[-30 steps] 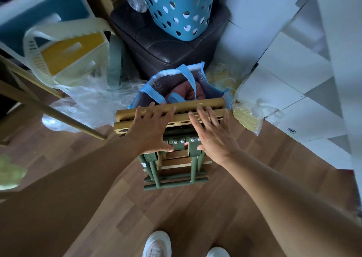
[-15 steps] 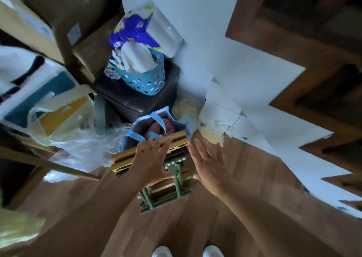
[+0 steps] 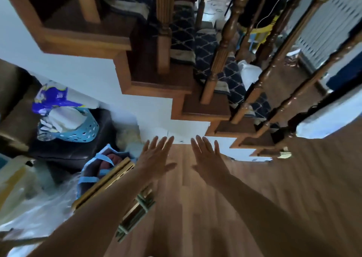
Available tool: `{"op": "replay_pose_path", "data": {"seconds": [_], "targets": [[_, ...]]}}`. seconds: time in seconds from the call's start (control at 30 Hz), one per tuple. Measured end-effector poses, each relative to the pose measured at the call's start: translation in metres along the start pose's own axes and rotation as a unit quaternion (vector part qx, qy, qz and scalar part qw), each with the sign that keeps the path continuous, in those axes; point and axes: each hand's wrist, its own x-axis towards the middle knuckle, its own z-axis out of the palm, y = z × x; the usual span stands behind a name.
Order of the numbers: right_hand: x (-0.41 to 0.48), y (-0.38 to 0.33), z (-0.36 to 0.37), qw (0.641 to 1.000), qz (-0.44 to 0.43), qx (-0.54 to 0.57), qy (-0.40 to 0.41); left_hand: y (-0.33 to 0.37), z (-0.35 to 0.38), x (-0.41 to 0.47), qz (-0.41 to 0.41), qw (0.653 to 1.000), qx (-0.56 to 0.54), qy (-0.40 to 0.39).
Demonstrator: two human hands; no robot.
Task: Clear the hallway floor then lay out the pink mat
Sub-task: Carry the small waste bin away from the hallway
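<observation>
My left hand [image 3: 154, 156] and my right hand [image 3: 207, 158] are both stretched out in front of me over the wooden hallway floor [image 3: 215, 207], fingers straight and spread, holding nothing. A folded stool [image 3: 115, 180] with a bamboo top and green legs leans against a blue-handled bag [image 3: 101, 164] at the lower left, partly under my left forearm. No pink mat is in view.
A wooden staircase [image 3: 176, 92] with dark patterned runner and turned balusters rises ahead and right. At left stand a dark ottoman [image 3: 64, 149], a blue perforated basket [image 3: 78, 131] and clear plastic bags [image 3: 39, 207]. A white padded thing [image 3: 329, 117] sits at right.
Both hands have let go of the folded stool and lifted off it. My view has swung up and right, from the stool and bag toward the staircase.
</observation>
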Motion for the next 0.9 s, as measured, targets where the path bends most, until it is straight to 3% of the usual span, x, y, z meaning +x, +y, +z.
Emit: {"op": "replay_pose_path", "data": {"seconds": [0.33, 0.63, 0.77, 0.9], "targets": [[-0.154, 0.140, -0.079, 0.967, 0.202, 0.137, 0.073, 0.199, -0.052, 0.006, 0.113, 0.985, -0.103, 0.081], [-0.356, 0.266, -0.109, 0.909, 0.368, 0.150, 0.126, 0.432, -0.057, -0.017, 0.224, 0.957, -0.182, 0.039], [-0.445, 0.310, -0.120, 0.863, 0.438, 0.186, 0.168, 0.538, -0.049, -0.040, 0.290, 0.938, -0.192, 0.012], [-0.514, 0.340, -0.122, 0.834, 0.475, 0.209, 0.191, 0.621, -0.036, -0.056, 0.297, 0.929, -0.218, -0.027]]}}
